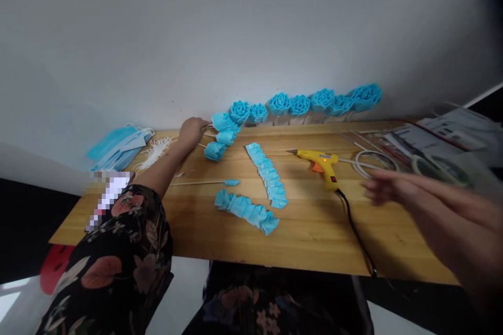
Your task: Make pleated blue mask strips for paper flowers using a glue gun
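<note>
At the back of the table, my left hand (192, 132) pinches the stem of a blue fabric flower (222, 121). Two more blue flowers, one at the front (215, 151), lie just beside it. My right hand (396, 188) is in the air over the table's right side, smeared by motion, so its grip is unclear. Near it lies a yellow glue gun (320, 162) with its nozzle pointing left. Two pleated blue strips, one slanting (268, 175) and one lower (247, 211), rest mid-table. A thin stick with a blue tip (231, 183) lies left of them.
Several finished blue flowers (299, 105) line the wall. Face masks (121, 146) and white ear loops (157, 151) are at the left. Scissors, a tape roll and a coiled white cord (375, 162) clutter the right. The black cable (356, 230) hangs over the front edge.
</note>
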